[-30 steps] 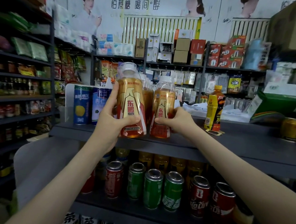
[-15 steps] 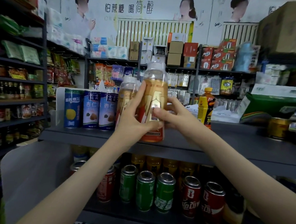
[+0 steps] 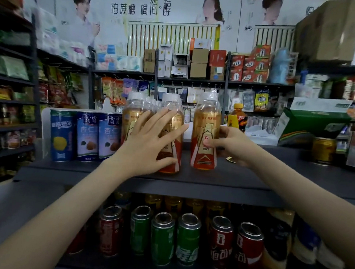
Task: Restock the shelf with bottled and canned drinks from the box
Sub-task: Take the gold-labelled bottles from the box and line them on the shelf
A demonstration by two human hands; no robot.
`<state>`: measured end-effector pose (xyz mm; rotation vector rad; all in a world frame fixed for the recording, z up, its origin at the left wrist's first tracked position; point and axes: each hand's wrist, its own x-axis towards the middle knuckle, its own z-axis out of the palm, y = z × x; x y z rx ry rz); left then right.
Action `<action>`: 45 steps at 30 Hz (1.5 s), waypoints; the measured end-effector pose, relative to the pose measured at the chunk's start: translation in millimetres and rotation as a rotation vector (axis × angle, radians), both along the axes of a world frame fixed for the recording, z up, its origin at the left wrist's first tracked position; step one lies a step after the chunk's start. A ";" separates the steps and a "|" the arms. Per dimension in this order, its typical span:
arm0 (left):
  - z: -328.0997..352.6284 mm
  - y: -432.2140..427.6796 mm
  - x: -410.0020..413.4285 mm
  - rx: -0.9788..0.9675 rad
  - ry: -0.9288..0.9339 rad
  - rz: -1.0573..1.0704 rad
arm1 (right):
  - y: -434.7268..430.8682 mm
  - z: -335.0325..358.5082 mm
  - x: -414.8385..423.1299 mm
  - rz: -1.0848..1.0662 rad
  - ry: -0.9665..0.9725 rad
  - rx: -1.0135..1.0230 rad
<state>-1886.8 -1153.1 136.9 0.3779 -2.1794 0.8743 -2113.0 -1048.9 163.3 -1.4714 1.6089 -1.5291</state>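
Bottle in rt hand

The person's body shows only as two arms and their hands. The left forearm is bare along all of its visible length. It is slender and smooth, narrowing toward a slim wrist. The left hand is bare too, with long, thin fingers and a narrow back. The right forearm is likewise bare and slender, and it looks wider toward the lower right corner of the wide-angle view. The right hand is also bare, with rounded fingertips. The fingernails seem short and plain, though blur makes that hard to judge.
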 end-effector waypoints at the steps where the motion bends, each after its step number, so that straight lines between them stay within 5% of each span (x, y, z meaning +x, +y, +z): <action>1: -1.6 -5.1 2.1 -0.025 -0.039 0.052 | -10.5 -2.4 -5.2 -0.035 -0.003 0.026; 5: -5.8 -14.3 4.0 -0.051 -0.097 0.150 | -50.9 -2.0 -20.6 -0.113 0.008 0.084; 13: -13.8 -27.5 -2.5 -0.066 -0.039 0.095 | -107.9 1.1 -40.1 -0.268 0.359 0.167; 21: -4.5 -34.3 -10.0 -0.239 -0.181 -0.002 | -137.0 -17.6 -51.1 -0.211 0.815 0.001; 37: -1.6 -27.7 -10.2 -0.200 -0.219 -0.030 | -156.2 -15.6 -60.8 -0.278 0.979 0.070; 45: -29.8 31.2 -42.7 -0.050 0.079 -0.325 | -60.6 -6.7 -36.9 -0.407 1.081 0.146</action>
